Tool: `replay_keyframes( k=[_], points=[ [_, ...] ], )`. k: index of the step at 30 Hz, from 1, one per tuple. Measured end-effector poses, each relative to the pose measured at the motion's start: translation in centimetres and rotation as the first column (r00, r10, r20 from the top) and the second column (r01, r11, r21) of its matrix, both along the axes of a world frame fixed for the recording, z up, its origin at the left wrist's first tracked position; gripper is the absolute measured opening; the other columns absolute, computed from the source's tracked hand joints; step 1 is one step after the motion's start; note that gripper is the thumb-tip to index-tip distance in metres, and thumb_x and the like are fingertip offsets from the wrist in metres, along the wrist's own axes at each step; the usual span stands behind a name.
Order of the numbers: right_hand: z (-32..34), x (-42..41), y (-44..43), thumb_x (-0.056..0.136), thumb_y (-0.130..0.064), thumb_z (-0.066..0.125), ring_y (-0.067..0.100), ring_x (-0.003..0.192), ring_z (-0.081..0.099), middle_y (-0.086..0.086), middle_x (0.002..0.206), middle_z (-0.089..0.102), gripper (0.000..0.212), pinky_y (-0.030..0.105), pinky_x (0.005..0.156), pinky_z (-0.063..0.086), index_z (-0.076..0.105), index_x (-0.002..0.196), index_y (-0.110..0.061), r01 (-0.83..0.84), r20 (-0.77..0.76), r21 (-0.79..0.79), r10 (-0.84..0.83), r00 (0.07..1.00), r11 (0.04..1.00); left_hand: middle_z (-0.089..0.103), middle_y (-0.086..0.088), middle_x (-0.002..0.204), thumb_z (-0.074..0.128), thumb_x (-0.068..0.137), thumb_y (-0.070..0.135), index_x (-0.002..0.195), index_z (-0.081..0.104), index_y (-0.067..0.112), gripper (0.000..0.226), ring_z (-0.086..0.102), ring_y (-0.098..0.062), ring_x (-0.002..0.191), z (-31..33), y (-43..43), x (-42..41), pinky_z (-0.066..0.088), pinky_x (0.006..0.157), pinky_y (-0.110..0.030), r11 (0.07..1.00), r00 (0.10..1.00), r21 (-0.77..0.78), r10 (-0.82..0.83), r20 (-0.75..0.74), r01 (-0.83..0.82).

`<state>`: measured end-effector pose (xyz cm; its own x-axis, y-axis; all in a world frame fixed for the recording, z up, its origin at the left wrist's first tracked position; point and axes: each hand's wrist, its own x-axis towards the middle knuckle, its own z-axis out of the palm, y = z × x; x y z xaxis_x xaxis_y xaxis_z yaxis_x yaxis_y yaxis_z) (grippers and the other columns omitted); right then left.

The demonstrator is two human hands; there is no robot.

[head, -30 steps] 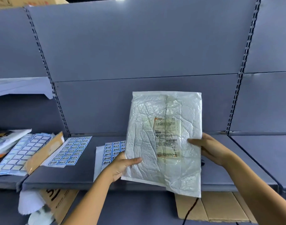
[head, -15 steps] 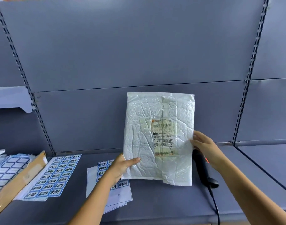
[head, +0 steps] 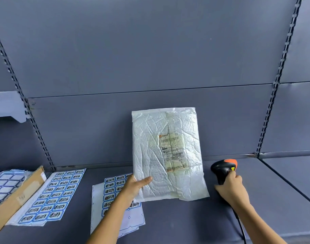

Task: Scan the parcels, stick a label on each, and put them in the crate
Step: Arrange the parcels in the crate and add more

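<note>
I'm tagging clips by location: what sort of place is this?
Probably a parcel-handling station in a stockroom: slotted metal shelving, a white mailer in the left hand, a barcode scanner gripped by the right hand, and sticker sheets on the shelf.

one white parcel (head: 168,155), one barcode scanner (head: 222,169), one cardboard box (head: 15,198), at least three label sheets (head: 52,196), two hands: left hand (head: 134,186), right hand (head: 230,188).

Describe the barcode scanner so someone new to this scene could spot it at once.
On the grey shelf across the lower frame, the left hand holds a white crinkled parcel upright. Just right of it, the right hand grips the scanner by its handle. It is the only black, orange-capped thing there; the sticker sheets to the left lie flat.
</note>
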<state>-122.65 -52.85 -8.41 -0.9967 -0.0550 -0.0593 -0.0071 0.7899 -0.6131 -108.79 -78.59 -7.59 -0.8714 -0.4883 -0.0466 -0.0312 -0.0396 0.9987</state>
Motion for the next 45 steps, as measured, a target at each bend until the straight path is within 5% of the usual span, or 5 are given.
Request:
replay_keyframes(
  k=[5,10,23,36,45],
  points=[
    [2.1,1.6,0.7,0.081,-0.009,0.061,0.028,0.074,0.053,0.015,0.096,0.061,0.022,0.037,0.064,0.041,0.050,0.100,-0.012,-0.053,-0.117,-0.415,0.004,0.993,0.908,0.041,0.003,0.126,0.068,0.084,0.015,0.138,0.034,0.001,0.065,0.039,-0.023,0.130,0.0,0.1,-0.3,0.028,0.108,-0.036,1.000,0.999,-0.031,0.003,0.052,-0.001],
    [5.5,6.4,-1.5,0.081,-0.004,0.061,0.014,0.058,0.059,0.005,0.087,0.064,0.039,0.029,0.056,0.045,0.056,0.114,-0.022,-0.282,-0.215,-0.770,0.185,0.959,0.572,0.058,0.004,0.113,0.069,0.082,0.015,0.113,0.053,0.020,0.036,0.051,-0.018,0.122,0.0,-0.4,-0.6,0.033,0.095,-0.026,0.998,0.997,-0.010,-0.055,0.059,0.056],
    [7.4,10.7,-4.1,0.076,-0.023,0.059,0.018,0.053,0.049,0.014,0.095,0.062,0.034,0.027,0.051,0.043,0.053,0.110,-0.020,-0.380,-0.251,-0.853,0.358,0.899,0.358,0.060,0.011,0.093,0.068,0.084,0.017,0.093,0.052,0.028,0.022,0.056,-0.004,0.091,-0.2,-0.5,-0.4,0.035,0.087,-0.024,0.997,0.996,-0.046,-0.061,0.064,0.064],
    [7.3,10.2,-3.9,0.081,-0.023,0.063,0.020,0.054,0.052,0.000,0.084,0.062,0.027,0.035,0.054,0.043,0.053,0.105,-0.020,-0.433,-0.302,-0.809,0.351,0.886,0.397,0.061,0.005,0.101,0.072,0.080,0.022,0.105,0.052,0.020,0.032,0.056,-0.015,0.106,-0.4,-0.7,-0.5,0.034,0.092,-0.028,0.999,0.991,-0.042,-0.017,0.131,0.023],
    [5.5,2.4,-0.7,0.085,-0.009,0.062,0.030,0.086,0.053,0.009,0.103,0.052,0.027,0.034,0.065,0.038,0.046,0.107,-0.009,-0.299,-0.299,-0.346,0.197,0.934,0.890,0.059,0.002,0.108,0.066,0.085,0.008,0.109,0.052,0.018,0.030,0.052,-0.011,0.106,-0.1,-0.4,-0.6,0.031,0.092,-0.026,0.997,0.997,0.048,-0.062,0.051,0.059]
  ],
)
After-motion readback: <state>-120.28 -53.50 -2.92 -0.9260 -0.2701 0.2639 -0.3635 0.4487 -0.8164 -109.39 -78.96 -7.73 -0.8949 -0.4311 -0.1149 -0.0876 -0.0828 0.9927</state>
